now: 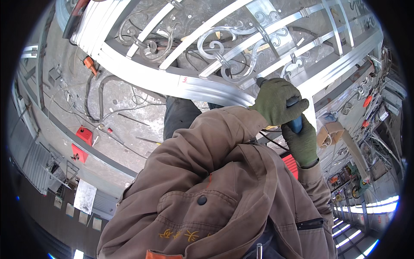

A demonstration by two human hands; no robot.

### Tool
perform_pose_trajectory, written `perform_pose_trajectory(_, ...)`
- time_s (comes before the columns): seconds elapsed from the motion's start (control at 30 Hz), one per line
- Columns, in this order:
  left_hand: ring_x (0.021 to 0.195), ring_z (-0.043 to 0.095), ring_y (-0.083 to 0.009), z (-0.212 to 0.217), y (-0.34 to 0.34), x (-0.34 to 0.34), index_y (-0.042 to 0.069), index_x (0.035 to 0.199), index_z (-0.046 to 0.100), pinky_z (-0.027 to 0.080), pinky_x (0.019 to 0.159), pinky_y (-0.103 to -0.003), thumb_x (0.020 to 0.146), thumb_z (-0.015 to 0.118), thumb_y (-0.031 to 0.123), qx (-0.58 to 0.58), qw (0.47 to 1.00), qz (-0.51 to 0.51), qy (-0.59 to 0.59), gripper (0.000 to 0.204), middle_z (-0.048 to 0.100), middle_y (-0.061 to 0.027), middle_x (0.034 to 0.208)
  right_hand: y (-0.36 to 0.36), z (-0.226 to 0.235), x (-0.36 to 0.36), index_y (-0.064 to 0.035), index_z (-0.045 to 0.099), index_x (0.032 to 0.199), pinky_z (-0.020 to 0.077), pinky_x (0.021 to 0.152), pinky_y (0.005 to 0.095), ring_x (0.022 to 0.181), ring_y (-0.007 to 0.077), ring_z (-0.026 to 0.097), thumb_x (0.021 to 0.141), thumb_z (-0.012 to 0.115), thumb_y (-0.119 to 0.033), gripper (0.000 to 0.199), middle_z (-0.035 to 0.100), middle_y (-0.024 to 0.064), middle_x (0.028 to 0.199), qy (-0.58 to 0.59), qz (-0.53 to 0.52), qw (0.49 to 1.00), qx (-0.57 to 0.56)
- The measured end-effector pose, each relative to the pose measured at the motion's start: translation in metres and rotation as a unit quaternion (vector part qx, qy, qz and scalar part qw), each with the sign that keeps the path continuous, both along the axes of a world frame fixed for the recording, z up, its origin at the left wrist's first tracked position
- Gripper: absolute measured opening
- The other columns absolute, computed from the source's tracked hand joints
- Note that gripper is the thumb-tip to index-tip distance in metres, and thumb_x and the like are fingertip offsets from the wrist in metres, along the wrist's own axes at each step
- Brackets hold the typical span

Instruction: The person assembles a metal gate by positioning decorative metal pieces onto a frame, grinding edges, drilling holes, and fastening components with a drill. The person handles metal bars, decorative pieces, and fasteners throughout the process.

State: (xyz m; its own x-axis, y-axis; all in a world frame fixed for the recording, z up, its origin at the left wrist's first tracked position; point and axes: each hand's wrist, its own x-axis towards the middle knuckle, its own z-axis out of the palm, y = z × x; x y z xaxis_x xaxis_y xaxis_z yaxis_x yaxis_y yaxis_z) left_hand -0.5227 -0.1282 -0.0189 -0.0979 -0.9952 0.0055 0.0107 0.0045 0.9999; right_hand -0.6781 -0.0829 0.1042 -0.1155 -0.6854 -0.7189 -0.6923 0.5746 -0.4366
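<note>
Your L hand (pixel 278 102) & R hand (pixel 303 144), both gloved, are closed round a blue tool (pixel 296 124) nr metal frame (pixel 215 88).

A blue tool (pixel 296 125) is held slanted and is partly covered; its dark end (pixel 260 81) is placed near a silvery metal frame (pixel 207 89), which is curved along its edge and scrolled inside.

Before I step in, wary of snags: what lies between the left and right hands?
The head view shows a blue tool there, gripped by left hand and right hand.
</note>
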Motion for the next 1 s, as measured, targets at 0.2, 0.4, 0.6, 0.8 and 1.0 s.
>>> perform_pose_trajectory(0.2, 0.086, 0.077, -0.0385, 0.004, 0.001, 0.011, 0.006, 0.097, 0.084, 0.061, 0.078, -0.048, 0.095, 0.091, 0.026, -0.012, 1.000, 0.017, 0.022, 0.021, 0.080, -0.0153, 0.093, -0.012, 0.011, 0.012, 0.0033, 0.074, 0.150, 0.0663, 0.077, 0.0472, 0.084, 0.0371, 0.087, 0.100, 0.086, -0.018, 0.056, 0.085, 0.0245, 0.096, 0.040, 0.069, 0.997, 0.006)
perform_pose_trajectory(0.4, 0.102, 0.078, -0.0382, -0.014, 0.016, 0.020, 0.009, 0.108, 0.084, 0.060, 0.095, -0.047, 0.097, 0.087, 0.018, 0.024, 0.999, -0.032, 0.023, 0.015, 0.082, -0.0140, 0.105, 0.004, -0.013, 0.004, -0.0022, 0.065, 0.167, 0.0677, 0.082, 0.0532, 0.092, 0.0475, 0.085, 0.097, 0.088, -0.032, 0.079, 0.084, 0.0304, 0.102, 0.081, 0.154, 0.983, -0.055)
perform_pose_trajectory(0.6, 0.114, 0.081, -0.0367, -0.004, 0.015, 0.046, 0.005, 0.129, 0.082, 0.061, 0.103, -0.048, 0.111, 0.077, 0.018, 0.040, 0.998, 0.042, 0.026, 0.023, 0.085, -0.0186, 0.120, -0.003, 0.016, 0.006, -0.0031, 0.065, 0.167, 0.0673, 0.082, 0.0528, 0.093, 0.0466, 0.086, 0.097, 0.089, -0.033, 0.080, 0.084, 0.0306, 0.102, 0.069, 0.111, 0.991, -0.018)
perform_pose_trajectory(0.8, 0.110, 0.082, -0.0434, -0.065, 0.039, 0.096, 0.003, 0.124, 0.084, 0.064, 0.100, -0.051, 0.114, 0.073, 0.029, 0.160, 0.972, 0.050, -0.167, 0.030, 0.086, -0.0215, 0.118, 0.018, 0.050, -0.010, -0.0019, 0.073, 0.157, 0.0641, 0.079, 0.0416, 0.082, 0.0226, 0.081, 0.095, 0.091, -0.026, 0.069, 0.083, 0.0160, 0.093, 0.015, -0.036, 0.999, -0.001)
perform_pose_trajectory(1.0, 0.107, 0.082, -0.0457, -0.076, 0.044, 0.101, 0.005, 0.123, 0.086, 0.063, 0.097, -0.054, 0.116, 0.069, 0.035, 0.186, 0.950, 0.005, -0.249, 0.035, 0.086, -0.0235, 0.115, 0.039, 0.058, -0.035, 0.0006, 0.083, 0.132, 0.0564, 0.070, 0.0293, 0.077, 0.0106, 0.072, 0.101, 0.091, -0.022, 0.039, 0.082, 0.0049, 0.092, -0.101, -0.294, 0.946, 0.089)
